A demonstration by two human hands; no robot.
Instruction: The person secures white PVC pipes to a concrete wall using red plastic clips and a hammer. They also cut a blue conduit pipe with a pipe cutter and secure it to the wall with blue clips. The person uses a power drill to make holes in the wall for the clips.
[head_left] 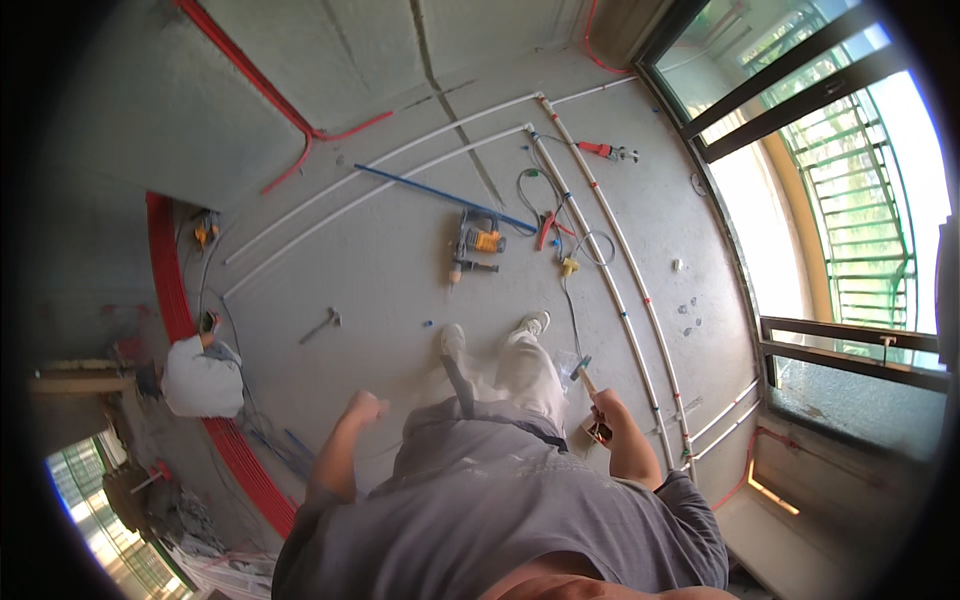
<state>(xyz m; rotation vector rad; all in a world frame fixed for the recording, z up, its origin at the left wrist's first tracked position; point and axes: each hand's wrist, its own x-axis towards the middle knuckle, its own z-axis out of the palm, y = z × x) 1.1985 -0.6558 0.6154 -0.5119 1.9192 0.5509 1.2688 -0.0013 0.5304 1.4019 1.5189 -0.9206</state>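
My right hand is wrapped round the pale wooden handle of a hammer, whose dark head points up and away to the left. Below that hand is a small boxy thing with dark parts, partly hidden by the forearm. On the left, my left hand is held out from my body with its fingers curled in, and nothing shows in it. Beyond my shoes, a yellow and black power drill lies on the concrete floor. A second hammer lies to the left of it.
Two long white pipes with red and blue clips run along the floor at right and far side. Near them lie a blue pipe, red-handled cutters, a red tool and cables. Red pipes and a white bulky shape are left.
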